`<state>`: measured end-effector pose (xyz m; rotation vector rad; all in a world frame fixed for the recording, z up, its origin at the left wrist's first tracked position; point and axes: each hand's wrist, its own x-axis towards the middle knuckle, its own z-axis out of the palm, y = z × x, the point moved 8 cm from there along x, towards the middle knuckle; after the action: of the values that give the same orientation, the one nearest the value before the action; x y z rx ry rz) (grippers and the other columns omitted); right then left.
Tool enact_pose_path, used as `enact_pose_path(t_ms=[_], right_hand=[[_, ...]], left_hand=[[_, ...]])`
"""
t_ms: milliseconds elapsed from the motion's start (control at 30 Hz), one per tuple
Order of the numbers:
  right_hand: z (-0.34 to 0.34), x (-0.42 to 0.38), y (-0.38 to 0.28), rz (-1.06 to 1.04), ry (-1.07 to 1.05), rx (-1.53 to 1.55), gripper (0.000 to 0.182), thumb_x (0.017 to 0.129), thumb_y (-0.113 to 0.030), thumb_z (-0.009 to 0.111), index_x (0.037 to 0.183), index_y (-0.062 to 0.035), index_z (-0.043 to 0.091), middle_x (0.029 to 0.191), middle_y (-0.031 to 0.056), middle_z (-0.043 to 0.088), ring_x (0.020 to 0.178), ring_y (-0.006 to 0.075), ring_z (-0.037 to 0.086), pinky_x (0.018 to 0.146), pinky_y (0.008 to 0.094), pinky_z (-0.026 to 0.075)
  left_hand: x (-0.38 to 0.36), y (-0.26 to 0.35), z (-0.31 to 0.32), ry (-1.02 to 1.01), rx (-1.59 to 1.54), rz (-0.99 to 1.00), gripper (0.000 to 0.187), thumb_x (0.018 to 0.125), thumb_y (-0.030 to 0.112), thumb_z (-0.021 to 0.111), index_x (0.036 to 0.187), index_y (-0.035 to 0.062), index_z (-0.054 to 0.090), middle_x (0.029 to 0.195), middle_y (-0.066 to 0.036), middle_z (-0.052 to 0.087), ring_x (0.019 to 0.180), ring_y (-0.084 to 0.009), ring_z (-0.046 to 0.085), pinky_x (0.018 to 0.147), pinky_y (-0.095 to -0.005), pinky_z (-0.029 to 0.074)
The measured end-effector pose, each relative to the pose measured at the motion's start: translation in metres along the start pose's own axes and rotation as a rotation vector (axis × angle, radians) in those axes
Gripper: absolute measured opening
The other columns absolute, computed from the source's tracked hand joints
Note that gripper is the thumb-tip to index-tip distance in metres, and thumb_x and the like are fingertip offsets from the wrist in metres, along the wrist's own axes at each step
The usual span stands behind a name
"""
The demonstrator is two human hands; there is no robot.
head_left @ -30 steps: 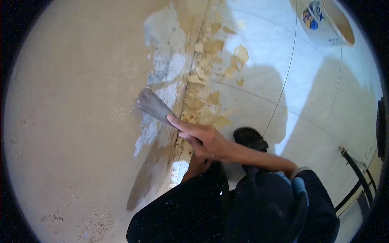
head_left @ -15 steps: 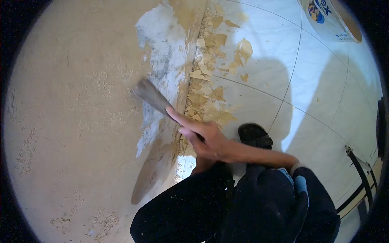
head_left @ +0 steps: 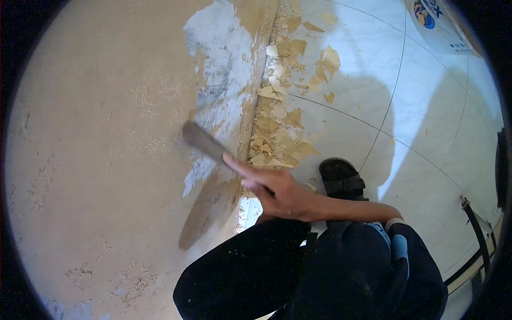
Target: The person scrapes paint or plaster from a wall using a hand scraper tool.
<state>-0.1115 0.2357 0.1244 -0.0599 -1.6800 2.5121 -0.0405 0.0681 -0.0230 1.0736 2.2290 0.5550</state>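
Note:
My right hand (head_left: 285,193) is closed round a long, flat, grey-brown scraper (head_left: 205,143), with the index finger stretched along it. The scraper points up and left, and its blurred far end overlaps the left edge of a bare white-grey patch (head_left: 224,69) on the beige wall (head_left: 101,176). A shadow falls on the wall below the scraper. Paint flakes (head_left: 272,128) lie heaped along the foot of the wall beside my hand. My left hand is out of view.
White floor tiles (head_left: 421,160) spread to the right, with loose flakes (head_left: 330,61) on them. A white bucket (head_left: 448,26) stands at the top right. My sandalled foot (head_left: 341,178) and bent knees (head_left: 240,266) are close below the hand. A dark-framed object (head_left: 477,229) is at the right edge.
My right hand and the scraper have moved down along the wall, toward my knees. The view has shifted slightly. The grip is unchanged.

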Motion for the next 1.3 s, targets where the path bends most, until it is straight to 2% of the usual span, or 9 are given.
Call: enact_pose_path(t_ms=[133,200,233,367,433,467,533,1033,1300], right_hand=[[0.004,-0.008,0.016,-0.101,0.01,-0.089,0.06,0.094,0.002,0.052,0.15,-0.0096,0.035,0.13,0.018,0.061,0.074,0.0218,0.069,0.068,0.032,0.056],[0.0,-0.012,0.022,-0.342,0.144,-0.206,0.061,0.092,0.002,0.055,0.149,-0.0096,0.036,0.135,0.0171,0.058,0.094,0.0244,0.071,0.077,0.0328,0.059],[-0.007,-0.011,0.029,-0.276,0.193,-0.138,0.061,0.09,0.001,0.059,0.147,-0.0099,0.04,0.141,0.0204,0.05,0.106,0.0288,0.068,0.085,0.0326,0.058],[-0.02,-0.01,0.031,-0.327,0.225,-0.355,0.061,0.088,0.0,0.063,0.145,-0.01,0.044,0.126,0.0214,0.062,0.091,0.028,0.071,0.075,0.031,0.059],[-0.019,0.003,0.036,-0.316,0.102,-0.494,0.059,0.087,-0.001,0.064,0.144,-0.0106,0.048,0.096,0.0164,0.069,0.07,0.0253,0.067,0.06,0.0315,0.055],[-0.022,0.007,0.041,-0.318,0.101,-0.493,0.059,0.087,-0.001,0.064,0.144,-0.0106,0.048,0.096,0.0164,0.069,0.07,0.0253,0.067,0.06,0.0315,0.055],[-0.029,0.014,0.042,-0.406,0.159,-0.539,0.059,0.087,-0.001,0.065,0.143,-0.0127,0.049,0.073,0.0101,0.062,0.055,0.0216,0.057,0.051,0.0338,0.048],[-0.046,0.024,0.021,-0.385,0.033,-0.532,0.062,0.087,0.003,0.059,0.144,-0.0206,0.049,0.088,0.0095,0.069,0.073,0.0212,0.072,0.056,0.0303,0.055],[-0.038,0.031,0.014,-0.368,0.076,-0.415,0.058,0.09,0.002,0.057,0.144,-0.0161,0.048,0.101,0.0129,0.071,0.08,0.0233,0.073,0.067,0.0303,0.06]], left_hand=[[0.005,0.004,0.006,-0.002,0.005,0.013,0.029,0.085,0.016,0.069,0.11,0.0049,0.061,0.107,-0.017,0.062,0.101,-0.0381,0.059,0.085,-0.0463,0.049],[0.0,0.004,0.006,-0.007,0.013,0.003,0.029,0.085,0.016,0.07,0.11,0.0049,0.061,0.107,-0.017,0.062,0.101,-0.0382,0.059,0.085,-0.0463,0.049],[0.0,0.004,0.005,-0.005,0.018,0.001,0.029,0.085,0.016,0.07,0.11,0.0049,0.061,0.107,-0.017,0.062,0.101,-0.0383,0.059,0.085,-0.0463,0.049],[0.003,0.006,0.01,-0.004,0.028,0.002,0.029,0.084,0.016,0.07,0.109,0.0048,0.061,0.107,-0.018,0.062,0.1,-0.0385,0.059,0.084,-0.0464,0.049],[0.004,0.007,0.008,0.104,0.018,0.016,0.025,0.085,0.014,0.069,0.107,0.0052,0.062,0.099,-0.016,0.059,0.093,-0.0358,0.059,0.08,-0.0449,0.049],[0.002,0.008,0.001,0.215,0.004,0.035,0.021,0.085,0.013,0.067,0.105,0.0055,0.064,0.092,-0.015,0.057,0.086,-0.033,0.058,0.075,-0.0434,0.048],[0.003,0.006,0.002,0.15,-0.032,0.011,0.021,0.086,0.012,0.067,0.106,0.0059,0.063,0.093,-0.015,0.057,0.088,-0.0339,0.058,0.077,-0.044,0.048],[0.008,0.011,0.0,0.117,-0.102,0.006,0.017,0.085,0.008,0.068,0.102,0.0062,0.064,0.088,-0.013,0.056,0.084,-0.0333,0.057,0.074,-0.0437,0.048],[0.009,0.009,0.0,0.123,-0.07,0.011,0.017,0.086,0.009,0.067,0.102,0.0061,0.064,0.089,-0.015,0.055,0.084,-0.0346,0.057,0.074,-0.0438,0.048]])
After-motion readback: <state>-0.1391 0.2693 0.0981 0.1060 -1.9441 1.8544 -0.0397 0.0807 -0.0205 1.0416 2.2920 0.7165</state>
